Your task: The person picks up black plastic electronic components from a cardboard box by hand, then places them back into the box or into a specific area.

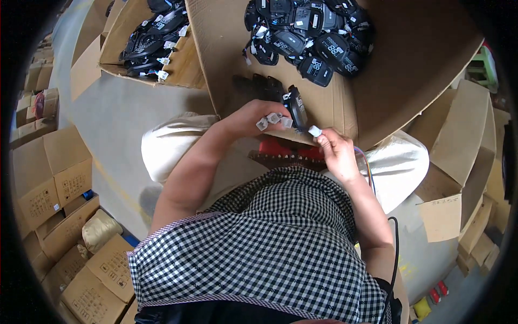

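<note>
My left hand [258,114] is closed round a bunch of white plug connectors [274,118], their ends pointing toward me. My right hand [337,154] pinches a single white wire connector [315,131] between thumb and fingers, a little to the right of that bunch. Thin coloured wires [367,161] run back from behind the right hand. Just beyond the left hand a black display unit [298,108] stands on edge inside the large cardboard box [226,54]; more dark units behind it are partly in shadow. Whether the held connectors belong to that unit cannot be told.
A heap of black display units [310,38] lies deeper in the large box. A smaller carton [191,73] at far left holds more units with white plugs. Below the box edge is something red [286,148]. Cartons [46,178] stack at left; an open carton [450,140] stands right.
</note>
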Tool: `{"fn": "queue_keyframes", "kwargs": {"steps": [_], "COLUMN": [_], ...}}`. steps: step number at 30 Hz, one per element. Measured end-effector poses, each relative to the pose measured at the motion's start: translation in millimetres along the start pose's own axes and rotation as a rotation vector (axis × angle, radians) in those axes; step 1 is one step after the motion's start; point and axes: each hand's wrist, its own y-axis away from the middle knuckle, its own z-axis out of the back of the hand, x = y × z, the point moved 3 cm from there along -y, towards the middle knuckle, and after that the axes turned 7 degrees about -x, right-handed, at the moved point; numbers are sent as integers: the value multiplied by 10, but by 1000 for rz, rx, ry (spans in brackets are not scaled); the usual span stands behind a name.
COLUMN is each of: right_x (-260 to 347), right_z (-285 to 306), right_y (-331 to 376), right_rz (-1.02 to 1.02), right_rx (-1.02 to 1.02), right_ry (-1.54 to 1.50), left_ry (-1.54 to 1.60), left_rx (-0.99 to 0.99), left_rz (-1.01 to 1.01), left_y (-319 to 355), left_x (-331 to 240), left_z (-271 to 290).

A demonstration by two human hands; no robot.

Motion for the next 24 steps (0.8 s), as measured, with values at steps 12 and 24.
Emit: {"fn": "queue_keyframes", "kwargs": {"steps": [12,24], "right_x": [258,38], "right_z": [-304,-502], "right_y": [-99,-93], "right_rz": [-311,-365], "right_rx": [347,436], "right_ry": [44,-204], "left_ry": [-393,-505], "left_rx": [32,94], "left_rz": [-156,-114], "left_y": [74,199], "left_x": [5,74], "left_z": [-26,18]}}
